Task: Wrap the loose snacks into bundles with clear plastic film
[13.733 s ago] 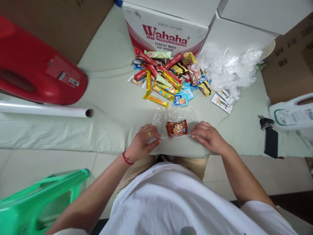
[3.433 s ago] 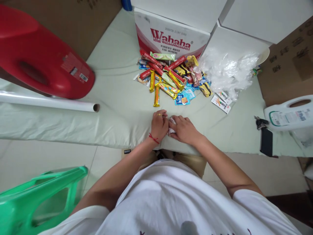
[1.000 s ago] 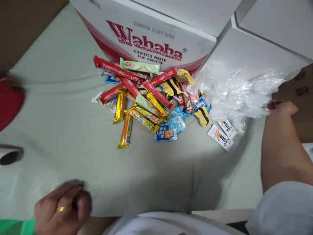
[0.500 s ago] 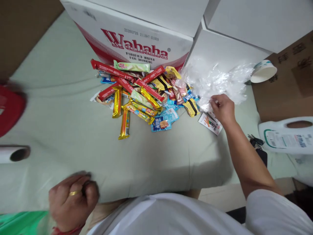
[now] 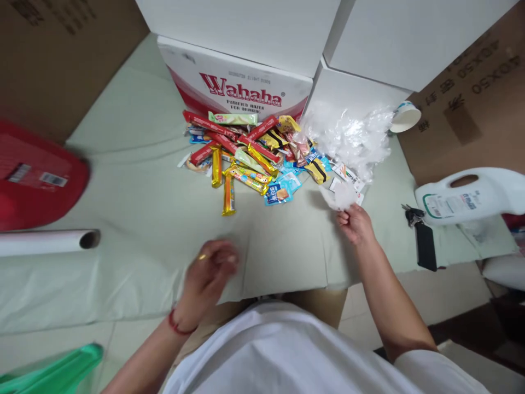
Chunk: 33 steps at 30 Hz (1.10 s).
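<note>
My right hand pinches a small clear plastic bag, which hangs over white snack packets on the cloth. Behind that bag lies a heap of clear plastic bags. My left hand, a ring on one finger, is above the table's front part. Its fingers are loosely curled and slightly blurred, with nothing visible in them. Farther back is a pile of wrapped snacks: red-wrapped bars, a green-wrapped bar, gold-wrapped bars, blue packets and yellow-and-black packets.
A Wahaha water carton and white boxes stand behind the snacks. To the right are a paper cup, a white jug, keys and a black phone-like object. A red container and white roll lie left.
My right hand has drawn a small plastic bag away from the heap, toward me. My left hand has risen and moved right, over the table. The camera view has shifted.
</note>
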{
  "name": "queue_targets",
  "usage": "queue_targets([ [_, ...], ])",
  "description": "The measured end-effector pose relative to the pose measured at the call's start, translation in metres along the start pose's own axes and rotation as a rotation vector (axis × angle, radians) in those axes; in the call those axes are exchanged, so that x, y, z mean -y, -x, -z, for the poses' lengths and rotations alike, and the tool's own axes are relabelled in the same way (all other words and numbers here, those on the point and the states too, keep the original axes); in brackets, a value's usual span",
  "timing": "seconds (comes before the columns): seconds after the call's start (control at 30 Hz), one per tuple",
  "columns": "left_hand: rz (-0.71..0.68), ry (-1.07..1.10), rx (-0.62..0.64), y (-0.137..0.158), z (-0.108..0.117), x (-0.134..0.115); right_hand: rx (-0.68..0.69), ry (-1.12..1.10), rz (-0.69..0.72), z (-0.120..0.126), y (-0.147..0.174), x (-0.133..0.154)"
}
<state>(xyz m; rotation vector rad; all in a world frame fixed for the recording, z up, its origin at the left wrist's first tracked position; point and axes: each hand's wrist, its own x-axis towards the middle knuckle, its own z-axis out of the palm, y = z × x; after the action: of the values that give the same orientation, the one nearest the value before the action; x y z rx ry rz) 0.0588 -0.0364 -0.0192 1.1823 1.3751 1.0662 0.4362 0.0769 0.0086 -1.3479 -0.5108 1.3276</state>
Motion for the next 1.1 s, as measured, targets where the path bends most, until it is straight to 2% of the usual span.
queue_targets([
  [0.07,0.159,0.294,0.184,-0.02,-0.031,-0.014,0.027,0.014,-0.004,-0.016,0.022,-0.014],
  [0.13,0.271,0.432,0.344,-0.038,-0.061,-0.024,0.058,0.038,0.01,-0.029,0.04,-0.024],
  [0.17,0.296,0.473,0.379,-0.045,-0.074,-0.025,0.075,0.048,0.022,-0.035,0.047,-0.027],
  [0.27,0.246,0.485,0.328,-0.062,-0.103,-0.021,0.091,0.07,0.074,-0.042,0.052,-0.024],
  [0.33,0.169,0.426,0.25,-0.073,-0.115,-0.013,0.056,0.085,0.155,-0.043,0.038,-0.012],
  [0.4,0.093,0.353,0.189,-0.087,-0.124,-0.006,-0.026,0.14,0.273,-0.042,0.011,0.006],
  [0.47,0.022,0.271,0.162,-0.102,-0.13,0.0,-0.162,0.324,0.36,-0.04,-0.023,0.028],
  [0.57,-0.041,0.184,0.183,-0.12,-0.134,0.005,-0.322,0.663,0.361,-0.032,-0.073,0.064],
  [0.7,-0.092,0.142,0.293,-0.125,-0.132,0.008,-0.462,1.092,0.558,-0.027,-0.124,0.103],
  [0.77,-0.138,0.078,0.326,-0.124,-0.131,0.007,-0.484,1.256,0.614,-0.031,-0.146,0.114],
  [0.97,-0.32,-0.16,0.359,-0.122,-0.132,0.003,-0.472,1.242,0.651,-0.04,-0.199,0.114],
  [1.1,-0.351,-0.188,0.38,-0.121,-0.132,0.003,-0.419,1.047,0.636,-0.031,-0.209,0.115],
])
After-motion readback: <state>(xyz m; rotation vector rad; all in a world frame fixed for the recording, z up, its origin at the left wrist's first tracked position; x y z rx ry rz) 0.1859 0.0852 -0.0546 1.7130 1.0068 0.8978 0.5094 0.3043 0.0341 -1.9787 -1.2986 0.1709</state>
